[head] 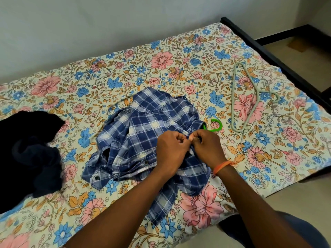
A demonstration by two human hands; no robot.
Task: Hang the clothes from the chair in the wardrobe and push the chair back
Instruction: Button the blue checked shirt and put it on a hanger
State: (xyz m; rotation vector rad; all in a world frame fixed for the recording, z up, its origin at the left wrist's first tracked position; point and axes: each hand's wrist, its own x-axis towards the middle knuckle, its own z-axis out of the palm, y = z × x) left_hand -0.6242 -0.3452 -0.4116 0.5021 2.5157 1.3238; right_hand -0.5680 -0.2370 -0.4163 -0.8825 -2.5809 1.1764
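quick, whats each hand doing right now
Left hand: closed, pinching the blue plaid shirt near its collar.
Right hand: closed, pinching the same shirt edge right beside the left.

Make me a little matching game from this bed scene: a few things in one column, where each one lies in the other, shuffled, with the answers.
Things:
1. plaid shirt
2. dark clothes
3. grey hanger
4. green hanger

Places:
A. lying bare on the right part of the bed
B. heaped at the left edge of the bed
C. middle of the bed, pinched near the collar by both hands, left hand and right hand
D. only its hook showing, poking out from under the shirt's collar

Pairs: 1-C, 2-B, 3-A, 4-D
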